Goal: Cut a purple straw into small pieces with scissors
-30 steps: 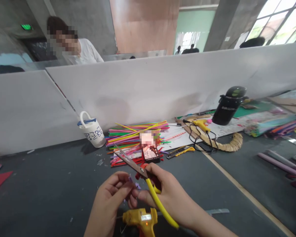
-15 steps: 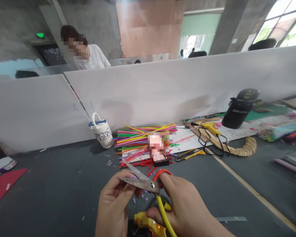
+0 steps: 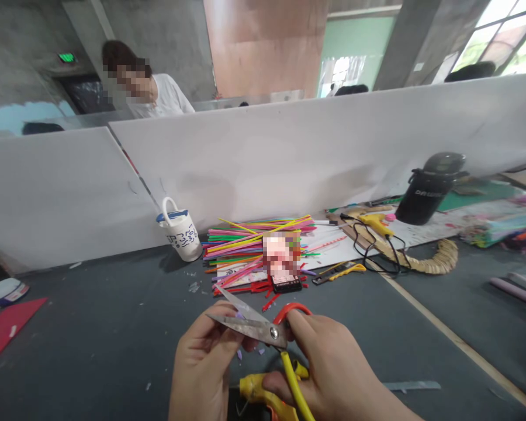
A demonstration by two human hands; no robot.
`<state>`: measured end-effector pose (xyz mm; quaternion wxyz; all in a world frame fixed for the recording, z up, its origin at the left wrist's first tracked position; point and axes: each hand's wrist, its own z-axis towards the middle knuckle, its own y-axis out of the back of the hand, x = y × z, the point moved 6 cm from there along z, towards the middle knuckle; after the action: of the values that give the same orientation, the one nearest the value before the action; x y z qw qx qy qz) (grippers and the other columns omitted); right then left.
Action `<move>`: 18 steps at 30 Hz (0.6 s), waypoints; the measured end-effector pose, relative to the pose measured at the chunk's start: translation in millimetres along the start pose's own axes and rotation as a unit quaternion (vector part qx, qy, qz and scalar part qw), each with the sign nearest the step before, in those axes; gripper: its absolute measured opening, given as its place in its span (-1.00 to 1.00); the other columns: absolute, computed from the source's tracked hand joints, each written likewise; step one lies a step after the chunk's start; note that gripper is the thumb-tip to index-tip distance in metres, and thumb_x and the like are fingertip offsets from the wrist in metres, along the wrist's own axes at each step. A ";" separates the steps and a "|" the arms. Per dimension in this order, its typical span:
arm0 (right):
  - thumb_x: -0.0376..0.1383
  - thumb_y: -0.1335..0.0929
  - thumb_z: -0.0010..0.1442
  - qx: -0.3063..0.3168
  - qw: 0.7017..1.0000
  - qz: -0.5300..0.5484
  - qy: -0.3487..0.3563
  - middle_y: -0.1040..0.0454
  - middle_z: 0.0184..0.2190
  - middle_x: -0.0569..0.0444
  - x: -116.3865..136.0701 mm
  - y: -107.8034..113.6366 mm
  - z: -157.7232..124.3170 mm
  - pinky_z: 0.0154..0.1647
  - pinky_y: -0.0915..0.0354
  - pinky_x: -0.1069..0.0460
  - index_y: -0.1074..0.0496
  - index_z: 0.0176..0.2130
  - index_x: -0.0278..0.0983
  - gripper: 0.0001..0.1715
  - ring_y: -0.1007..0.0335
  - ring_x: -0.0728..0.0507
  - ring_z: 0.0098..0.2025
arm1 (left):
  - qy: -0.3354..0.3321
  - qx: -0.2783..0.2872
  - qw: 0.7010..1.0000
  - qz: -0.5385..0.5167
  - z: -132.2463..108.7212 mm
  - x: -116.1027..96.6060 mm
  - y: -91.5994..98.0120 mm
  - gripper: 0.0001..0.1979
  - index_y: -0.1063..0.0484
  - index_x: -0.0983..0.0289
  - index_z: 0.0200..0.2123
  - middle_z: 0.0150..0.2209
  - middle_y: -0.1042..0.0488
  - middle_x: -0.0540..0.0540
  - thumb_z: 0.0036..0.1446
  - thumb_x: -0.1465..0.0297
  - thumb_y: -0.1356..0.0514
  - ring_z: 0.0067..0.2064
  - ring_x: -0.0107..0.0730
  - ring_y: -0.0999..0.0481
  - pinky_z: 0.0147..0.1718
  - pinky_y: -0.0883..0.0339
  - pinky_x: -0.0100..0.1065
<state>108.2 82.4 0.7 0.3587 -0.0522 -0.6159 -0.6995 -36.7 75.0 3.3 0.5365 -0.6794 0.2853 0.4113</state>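
My right hand [image 3: 337,365] grips a pair of scissors [image 3: 258,332] with one red and one yellow handle. Their blades are spread and point left, across the fingertips of my left hand [image 3: 201,356]. Between those pinched fingertips a small purple piece [image 3: 239,315] shows beside the blades; the rest of it is hidden by the fingers and scissors. Purple scraps [image 3: 240,354] lie on the dark table below. Under my right hand is a yellow glue gun [image 3: 256,387], partly covered by the hand and the yellow handle.
Coloured pipe cleaners [image 3: 232,245] lie in a pile behind my hands, with a phone [image 3: 286,283] on them. A white cup [image 3: 184,240] stands to their left. Rightward are a utility knife [image 3: 339,272], another yellow glue gun [image 3: 377,223] and a black bottle [image 3: 425,196]. A white partition [image 3: 263,158] closes the back.
The view has shifted slightly. The scissors sit a touch further right in view, blades still spread, and more of the purple piece shows between them. Both hands keep their hold.
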 end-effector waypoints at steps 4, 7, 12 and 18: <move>0.14 -0.42 -0.18 -0.007 1.000 -0.003 0.008 -0.35 -0.57 0.14 0.8 0.9 -0.7 -0.53 0.01 0.07 -0.18 -0.47 -0.21 -0.44 -0.22 -0.10 -0.56 | 0.006 -0.005 1.000 0.000 -0.4 0.0 2.1 -0.86 -0.54 0.26 -0.52 -0.56 -0.50 -0.03 -0.28 0.47 -0.39 -0.55 -0.52 -0.42 -0.56 -0.31 -0.55; 0.15 -0.41 -0.18 -0.009 1.000 -0.012 0.011 -0.34 -0.59 0.14 0.9 1.2 0.0 -0.55 0.02 0.07 -0.18 -0.47 -0.21 -0.43 -0.22 -0.10 -0.57 | 0.007 -0.006 1.000 0.001 -0.4 0.0 1.5 -0.87 -0.54 0.27 -0.54 -0.57 -0.50 -0.03 -0.28 0.47 -0.39 -0.56 -0.52 -0.41 -0.56 -0.31 -0.55; 0.17 -0.38 -0.15 -0.006 0.999 -0.033 0.011 -0.35 -0.58 0.12 1.3 1.3 -0.3 -0.55 0.02 0.06 -0.20 -0.47 -0.22 -0.43 -0.23 -0.12 -0.56 | -0.019 -0.009 0.999 0.028 -1.3 -3.3 -0.8 -0.89 -0.55 0.27 -0.52 -0.57 -0.50 -0.03 -0.25 0.46 -0.38 -0.55 -0.52 -0.41 -0.55 -0.32 -0.55; 0.16 -0.38 -0.14 0.007 0.999 -0.039 -0.005 -0.37 -0.56 0.12 -0.5 -0.8 0.3 -0.54 0.01 0.06 -0.20 -0.46 -0.22 -0.44 -0.24 -0.13 -0.54 | -0.040 -0.037 0.997 0.048 -3.7 -2.0 6.6 -0.86 -0.56 0.26 -0.49 -0.51 -0.53 -0.01 -0.24 0.42 -0.38 -0.50 -0.48 -0.43 -0.52 -0.35 -0.54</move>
<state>108.1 82.9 -0.2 0.3287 -0.0289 -0.6243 -0.7081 -42.2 69.6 2.1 0.5015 -0.6677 0.2803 0.4734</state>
